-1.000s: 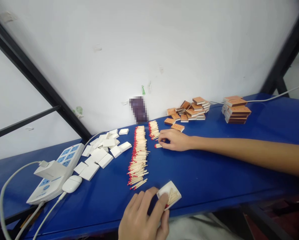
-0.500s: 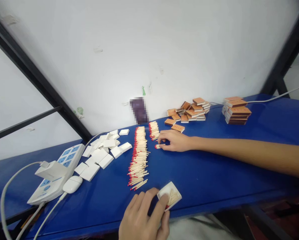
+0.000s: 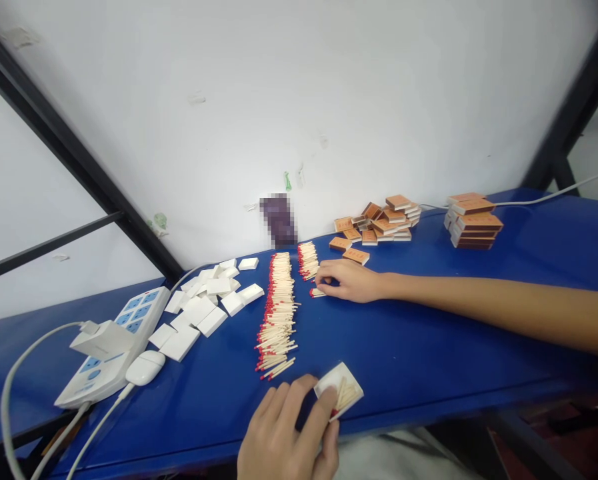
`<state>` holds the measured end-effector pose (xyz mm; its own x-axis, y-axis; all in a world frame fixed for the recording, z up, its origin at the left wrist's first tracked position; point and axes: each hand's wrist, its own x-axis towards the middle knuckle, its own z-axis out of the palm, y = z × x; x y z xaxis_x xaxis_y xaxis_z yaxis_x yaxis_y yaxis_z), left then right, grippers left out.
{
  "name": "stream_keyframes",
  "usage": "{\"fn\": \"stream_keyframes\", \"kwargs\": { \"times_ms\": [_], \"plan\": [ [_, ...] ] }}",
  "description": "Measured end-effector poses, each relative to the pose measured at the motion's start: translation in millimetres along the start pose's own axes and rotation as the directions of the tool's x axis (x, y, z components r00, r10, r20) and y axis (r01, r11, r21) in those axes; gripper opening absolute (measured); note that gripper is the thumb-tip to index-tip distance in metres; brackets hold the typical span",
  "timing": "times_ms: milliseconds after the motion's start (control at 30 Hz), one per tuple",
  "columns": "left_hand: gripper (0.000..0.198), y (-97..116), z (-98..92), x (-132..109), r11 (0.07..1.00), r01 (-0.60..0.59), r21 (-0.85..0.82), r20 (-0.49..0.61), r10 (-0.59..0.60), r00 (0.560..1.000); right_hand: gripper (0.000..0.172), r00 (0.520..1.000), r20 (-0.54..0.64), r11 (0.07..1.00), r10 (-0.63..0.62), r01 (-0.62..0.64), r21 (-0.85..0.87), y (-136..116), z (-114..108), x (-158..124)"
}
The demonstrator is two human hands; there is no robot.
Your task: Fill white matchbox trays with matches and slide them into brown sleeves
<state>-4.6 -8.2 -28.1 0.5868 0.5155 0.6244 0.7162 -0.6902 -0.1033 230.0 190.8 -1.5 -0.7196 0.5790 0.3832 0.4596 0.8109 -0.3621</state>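
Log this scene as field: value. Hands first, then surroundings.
left hand: holds white tray, some matches inside
right hand: fingertips at a few loose matches
match rows: long row, short row
left side: white pieces, power strip
far right: loose matchboxes, stacked matchboxes
surface: blue table

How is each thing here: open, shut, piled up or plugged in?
Left hand: holding the tray.
Tray: open, some matches inside.
Right hand: curled at a match bunch.
Long match row: ragged at the near end.
Short match row: tidier.
White boxes: loosely heaped.
Matchbox heap: jumbled.
Matchbox stack: standing, uneven.
Charger: plugged into the power strip.
White case: shut, cable attached.
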Motion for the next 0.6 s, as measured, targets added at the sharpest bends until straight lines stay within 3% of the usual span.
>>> {"fn": "stream_keyframes", "kwargs": {
  "times_ms": [233, 600],
  "plan": [
    [0.029, 0.5, 1.0, -1.4, 1.000, 0.000, 0.003, 0.000, 0.000, 1.000, 0.008, 1.000, 0.011, 1.000, -0.005, 0.005, 0.021, 0.9, -0.7, 0.1],
    [0.029, 0.1, 1.6, -2.5, 1.000, -0.004, 0.002, -0.001, 0.004, 1.000, 0.017, 1.000, 0.017, 0.998, -0.025, 0.024, 0.064, 3.2, -0.3, 0.0]
  ]
}}
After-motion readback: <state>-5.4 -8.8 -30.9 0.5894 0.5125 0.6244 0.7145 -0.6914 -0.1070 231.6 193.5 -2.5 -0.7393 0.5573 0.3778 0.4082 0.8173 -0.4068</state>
